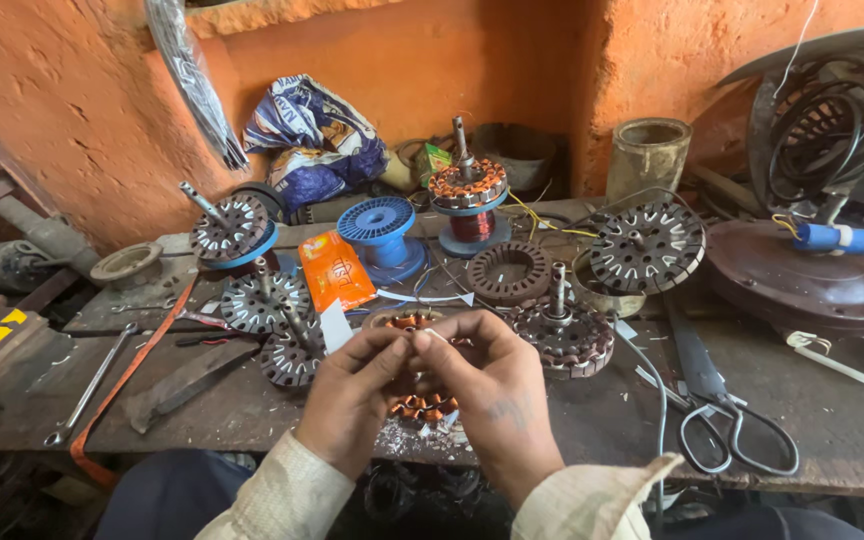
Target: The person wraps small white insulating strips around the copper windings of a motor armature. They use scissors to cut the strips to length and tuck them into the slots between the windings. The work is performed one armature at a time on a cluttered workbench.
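My left hand (347, 400) and my right hand (497, 390) meet fingertip to fingertip over a round motor stator with copper windings (422, 405), which stands on edge at the near rim of the workbench (592, 420). Both hands pinch at the stator's top, where a small pale slip shows between the fingers. Copper coils show below and between my palms; most of the stator is hidden behind them. A white paper strip (335, 325) lies just beside my left fingers.
Several bare stator cores (262, 300) and wound stators (564, 335) lie around. A blue spool (380, 228), an orange packet (335, 270), black scissors (722, 420), a spanner (87, 395), a brown fan housing (802, 275) and a tin can (647, 155) crowd the bench.
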